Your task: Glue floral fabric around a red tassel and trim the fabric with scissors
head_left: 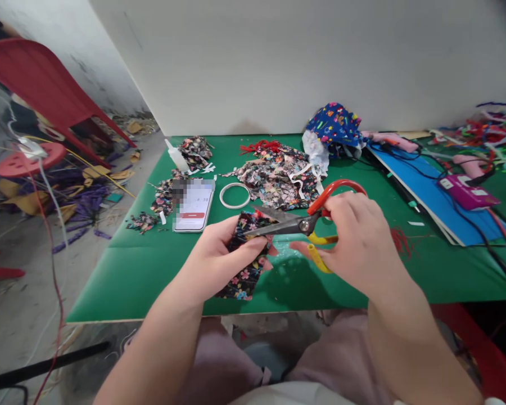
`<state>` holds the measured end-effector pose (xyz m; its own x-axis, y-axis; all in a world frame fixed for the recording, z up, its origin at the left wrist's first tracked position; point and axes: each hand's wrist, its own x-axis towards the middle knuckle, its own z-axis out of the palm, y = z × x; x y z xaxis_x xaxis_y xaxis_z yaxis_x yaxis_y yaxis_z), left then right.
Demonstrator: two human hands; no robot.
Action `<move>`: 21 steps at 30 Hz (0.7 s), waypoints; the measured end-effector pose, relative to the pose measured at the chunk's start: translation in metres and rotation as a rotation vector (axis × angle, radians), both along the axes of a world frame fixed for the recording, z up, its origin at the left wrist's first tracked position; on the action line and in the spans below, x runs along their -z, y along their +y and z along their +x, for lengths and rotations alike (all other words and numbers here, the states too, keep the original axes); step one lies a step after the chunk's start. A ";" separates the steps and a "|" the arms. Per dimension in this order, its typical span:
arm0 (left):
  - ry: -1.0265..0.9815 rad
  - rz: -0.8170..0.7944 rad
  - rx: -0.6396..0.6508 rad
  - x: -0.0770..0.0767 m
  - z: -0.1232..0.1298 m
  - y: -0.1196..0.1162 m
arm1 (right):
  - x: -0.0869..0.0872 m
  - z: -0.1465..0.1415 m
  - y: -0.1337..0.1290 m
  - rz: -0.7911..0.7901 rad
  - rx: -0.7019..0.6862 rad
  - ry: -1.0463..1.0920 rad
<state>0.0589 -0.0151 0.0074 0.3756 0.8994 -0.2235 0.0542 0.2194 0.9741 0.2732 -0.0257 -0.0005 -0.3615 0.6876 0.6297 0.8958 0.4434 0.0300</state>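
My left hand [223, 253] is closed on a piece of dark floral fabric [242, 284], which hangs down over the near part of the green table. In my right hand [358, 242] is a pair of scissors [306, 226] with one red and one yellow handle. The blades are spread apart and point left, at the upper edge of the fabric by my left thumb. Beyond my hands lie a white ring-shaped roll [235, 196] and a heap of floral fabric scraps [274, 177].
A phone [194, 205] and a white squeeze bottle [177, 156] are at the left. Blue patterned fabric [335, 126] lies at the back. On the right are a blue folder [421, 188], a magenta box [468, 192], cables and pink glue guns [392, 140]. A red chair [46, 84] stands far left.
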 end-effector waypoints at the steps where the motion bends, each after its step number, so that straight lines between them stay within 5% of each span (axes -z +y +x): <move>1: -0.001 0.023 -0.009 -0.001 -0.001 -0.002 | 0.000 0.001 -0.001 0.008 0.016 -0.020; 14: 0.063 0.048 0.067 -0.012 0.000 -0.005 | -0.002 0.006 -0.006 0.006 0.024 -0.031; 21: 0.077 -0.024 -0.037 -0.018 0.003 -0.012 | -0.001 0.007 -0.005 0.017 0.006 -0.051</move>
